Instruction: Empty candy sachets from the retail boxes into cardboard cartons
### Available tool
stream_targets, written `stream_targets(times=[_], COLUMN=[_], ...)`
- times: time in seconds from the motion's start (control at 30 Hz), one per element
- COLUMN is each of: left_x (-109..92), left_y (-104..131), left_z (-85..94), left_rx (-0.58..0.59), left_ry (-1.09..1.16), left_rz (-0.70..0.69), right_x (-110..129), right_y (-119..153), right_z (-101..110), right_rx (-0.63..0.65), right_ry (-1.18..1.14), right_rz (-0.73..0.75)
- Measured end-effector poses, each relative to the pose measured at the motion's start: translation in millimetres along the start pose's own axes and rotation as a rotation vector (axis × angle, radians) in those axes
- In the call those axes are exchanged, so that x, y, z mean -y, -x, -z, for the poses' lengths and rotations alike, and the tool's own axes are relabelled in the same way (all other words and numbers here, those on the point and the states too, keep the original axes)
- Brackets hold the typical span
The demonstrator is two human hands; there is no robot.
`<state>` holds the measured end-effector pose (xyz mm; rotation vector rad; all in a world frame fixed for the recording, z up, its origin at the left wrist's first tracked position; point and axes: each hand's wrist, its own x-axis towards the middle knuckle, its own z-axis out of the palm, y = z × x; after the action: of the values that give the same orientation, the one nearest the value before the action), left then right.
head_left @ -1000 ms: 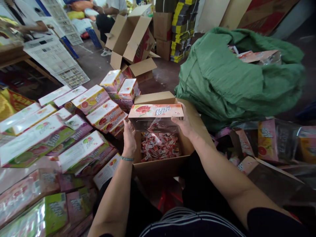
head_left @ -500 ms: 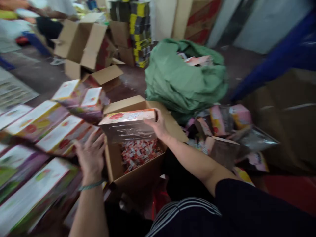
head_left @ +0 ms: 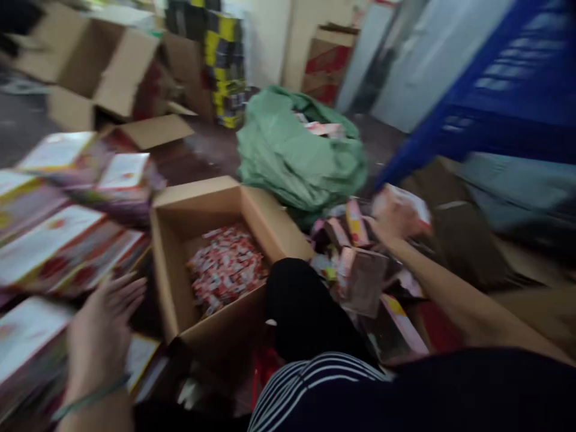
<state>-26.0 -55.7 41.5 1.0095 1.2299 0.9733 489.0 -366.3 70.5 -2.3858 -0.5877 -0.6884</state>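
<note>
At the right, my right hand (head_left: 396,221) is closed on a small printed box (head_left: 411,204), over a heap of similar boxes (head_left: 362,279). Both are blurred. My left hand (head_left: 108,306), a band on its wrist, holds nothing; its fingers stretch out beside the rows of white-topped printed boxes (head_left: 54,240). Between my hands stands an open cardboard carton (head_left: 202,330). Many small red and white packets (head_left: 227,267) lie in the bottom of it.
Behind the carton sits a green sack (head_left: 297,153) with boxes in its mouth. An open brown carton (head_left: 119,72) lies at the back left. A blue sheet (head_left: 508,96) slants at the right. My knee (head_left: 306,306) is beside the carton.
My right hand has moved from above the carton to the heap at the right, with the box in it. My left hand has moved down and left. The view has shifted right.
</note>
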Motion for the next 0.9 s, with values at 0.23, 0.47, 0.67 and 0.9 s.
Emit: stream_targets(times=[0.23,0.47,0.67,0.9], left_x=[-1.4,-12.3,-2.5,-1.2], left_y=[30.8,46.0,32.5,24.2], left_z=[24.3,130.4,147.9,145.1], left_rx=[-0.48,-1.076,-1.053,-1.008], left_ry=[0.316,0.475,0.428,0.455], left_rz=[-0.177,-0.373,-0.375,-0.359], right_x=[172.0,496.6,596.7,561.3], right_y=[99.3,297.9,414.2,406.0], right_z=[-100.4,-137.1,-149.7,-138.3], right_rx=[0.264,1.187,1.306,1.217], right_ry=[-0.553,-0.778,-0.162,-0.224], right_rz=[0.647,1.271,1.646,1.483])
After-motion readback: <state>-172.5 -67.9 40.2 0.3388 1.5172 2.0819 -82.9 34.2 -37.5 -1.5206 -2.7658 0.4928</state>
